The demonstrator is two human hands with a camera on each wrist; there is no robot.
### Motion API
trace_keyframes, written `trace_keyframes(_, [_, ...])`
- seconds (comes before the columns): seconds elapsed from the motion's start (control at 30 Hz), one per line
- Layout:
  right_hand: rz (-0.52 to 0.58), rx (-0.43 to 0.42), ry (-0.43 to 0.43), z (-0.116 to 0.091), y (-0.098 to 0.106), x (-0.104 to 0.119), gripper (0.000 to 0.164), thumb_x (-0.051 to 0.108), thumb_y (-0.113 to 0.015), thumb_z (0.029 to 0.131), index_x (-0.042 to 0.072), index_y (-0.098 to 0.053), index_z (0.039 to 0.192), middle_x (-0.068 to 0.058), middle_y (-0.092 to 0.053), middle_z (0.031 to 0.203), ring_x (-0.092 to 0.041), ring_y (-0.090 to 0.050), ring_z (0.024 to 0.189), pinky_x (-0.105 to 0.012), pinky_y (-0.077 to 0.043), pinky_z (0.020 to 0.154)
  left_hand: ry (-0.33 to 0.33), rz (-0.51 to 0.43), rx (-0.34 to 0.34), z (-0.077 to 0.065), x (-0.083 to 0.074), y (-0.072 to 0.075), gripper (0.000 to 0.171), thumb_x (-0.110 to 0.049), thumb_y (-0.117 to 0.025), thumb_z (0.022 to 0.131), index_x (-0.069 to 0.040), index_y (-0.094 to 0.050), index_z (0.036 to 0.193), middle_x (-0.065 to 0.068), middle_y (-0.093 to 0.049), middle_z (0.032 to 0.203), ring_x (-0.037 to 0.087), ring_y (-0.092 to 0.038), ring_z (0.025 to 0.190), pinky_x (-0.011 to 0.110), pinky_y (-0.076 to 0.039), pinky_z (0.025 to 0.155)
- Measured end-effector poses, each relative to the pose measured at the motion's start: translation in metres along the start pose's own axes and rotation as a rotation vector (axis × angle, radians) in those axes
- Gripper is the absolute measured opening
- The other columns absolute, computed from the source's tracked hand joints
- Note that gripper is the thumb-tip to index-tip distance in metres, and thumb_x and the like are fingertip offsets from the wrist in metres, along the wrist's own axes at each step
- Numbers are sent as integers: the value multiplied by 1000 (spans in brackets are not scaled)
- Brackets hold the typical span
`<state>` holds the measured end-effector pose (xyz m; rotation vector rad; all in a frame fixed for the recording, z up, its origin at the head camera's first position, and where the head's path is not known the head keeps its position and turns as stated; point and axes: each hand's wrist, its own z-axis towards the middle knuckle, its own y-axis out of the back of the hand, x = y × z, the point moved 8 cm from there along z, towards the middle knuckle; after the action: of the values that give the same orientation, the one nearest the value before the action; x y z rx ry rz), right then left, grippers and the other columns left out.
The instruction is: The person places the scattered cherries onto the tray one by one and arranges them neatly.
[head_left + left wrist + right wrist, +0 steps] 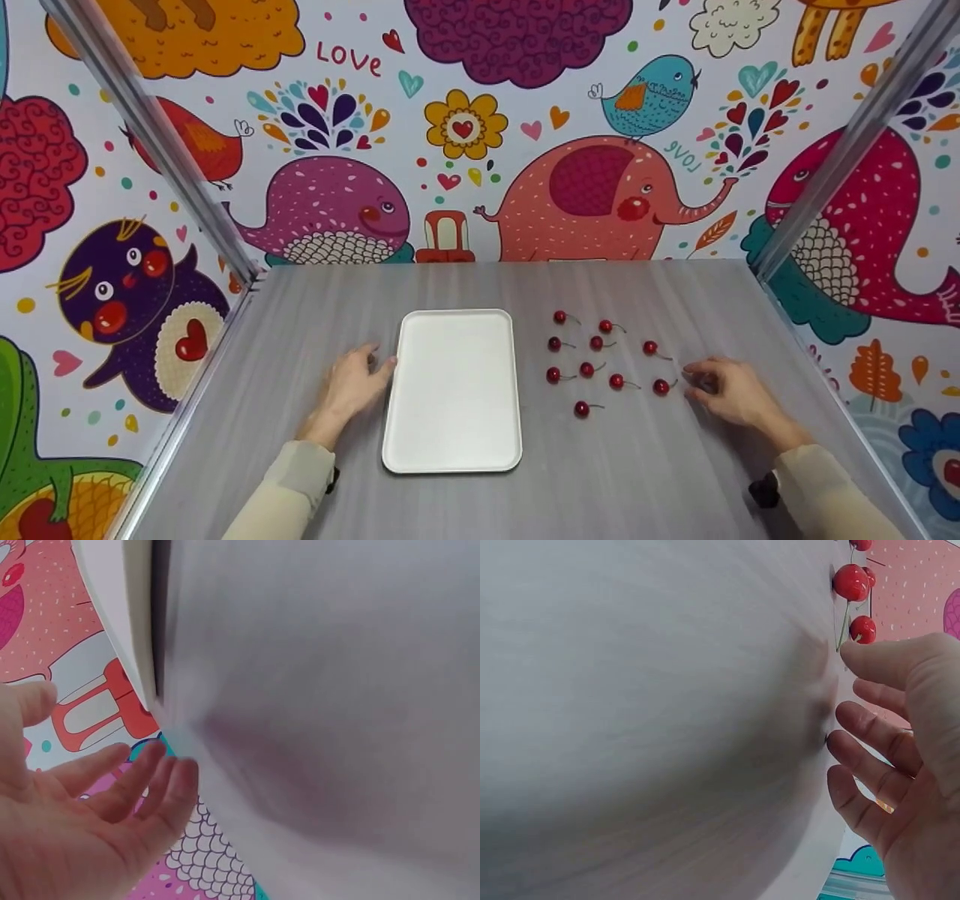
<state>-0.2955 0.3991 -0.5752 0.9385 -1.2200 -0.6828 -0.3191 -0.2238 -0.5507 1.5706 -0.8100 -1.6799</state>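
Observation:
A white rectangular tray [454,390] lies on the table with nothing on it. Just left of its long side is my left hand [354,386], thumb tip right at the rim. In the left wrist view that hand's fingers [180,787] are loosely bent around nothing, beside the tray's edge [139,615]. Right of the tray, several red cherries with stems are scattered. My right hand [724,390] rests low over the table at their right side, fingers relaxed. Its thumb comes near the stem of the closest cherry [661,387], also seen as a cherry [851,583] in the right wrist view.
The grey wood-grain table [337,300] runs back to a wall [457,67] printed with cartoon animals. Metal posts [161,142] rise at both back corners. One cherry [582,409] lies nearer the front than the others; another cherry [560,317] is farthest back.

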Motion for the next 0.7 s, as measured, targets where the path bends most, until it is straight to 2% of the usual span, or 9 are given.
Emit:
trace_keyframes(0.1, [8, -10, 22, 4, -1, 2, 29, 15, -87, 96, 10, -85, 125, -7, -80, 114, -20, -69, 99, -28, -62, 91, 43, -48, 22, -1, 0, -3, 54, -32, -69, 108, 7, -70, 144, 26, -80, 126, 46, -77, 119, 64, -59, 106])
trace_keyframes(0.2, [20, -37, 81, 7, -2, 7, 25, 15, -90, 94, 11, -87, 118, -6, -80, 109, -19, -67, 93, -25, -61, 85, 83, -105, 50, -2, 2, -7, 51, -29, -70, 106, 8, -71, 141, 25, -81, 125, 42, -78, 116, 60, -61, 105])
trace_keyframes(0.33, [32, -75, 158, 7, -3, 13, 22, 14, -93, 90, 12, -89, 112, -4, -80, 105, -16, -63, 86, -24, -57, 78, 112, -179, 77, 2, 11, -18, 48, -24, -72, 102, 11, -74, 136, 26, -81, 121, 40, -79, 111, 57, -63, 100])
trace_keyframes(0.4, [30, -94, 184, 7, -3, 14, 20, 12, -94, 89, 12, -89, 109, -4, -80, 104, -15, -62, 85, -24, -55, 75, 98, -193, 78, 9, 26, -29, 48, -24, -74, 99, 12, -75, 131, 25, -82, 115, 36, -80, 103, 51, -65, 92])
trace_keyframes(0.57, [33, -105, 200, 8, -5, 16, 17, 8, -93, 89, 14, -90, 104, -3, -79, 103, -15, -63, 84, -24, -55, 74, 99, -176, 90, 29, 67, -59, 46, -32, -79, 96, 2, -81, 128, 10, -84, 106, 18, -77, 89, 31, -63, 76])
trace_keyframes(0.63, [42, -92, 182, 8, -6, 14, 17, 8, -92, 89, 16, -90, 103, -2, -78, 103, -15, -63, 85, -24, -55, 75, 111, -181, 107, 30, 69, -62, 46, -32, -80, 96, 0, -81, 129, 7, -84, 106, 16, -76, 88, 29, -62, 73])
trace_keyframes(0.7, [48, -80, 165, 9, -6, 13, 17, 7, -92, 90, 18, -90, 103, 0, -77, 103, -14, -63, 87, -25, -56, 77, 109, -195, 110, 26, 59, -56, 44, -27, -81, 94, 2, -81, 127, 10, -82, 103, 17, -75, 83, 29, -61, 69])
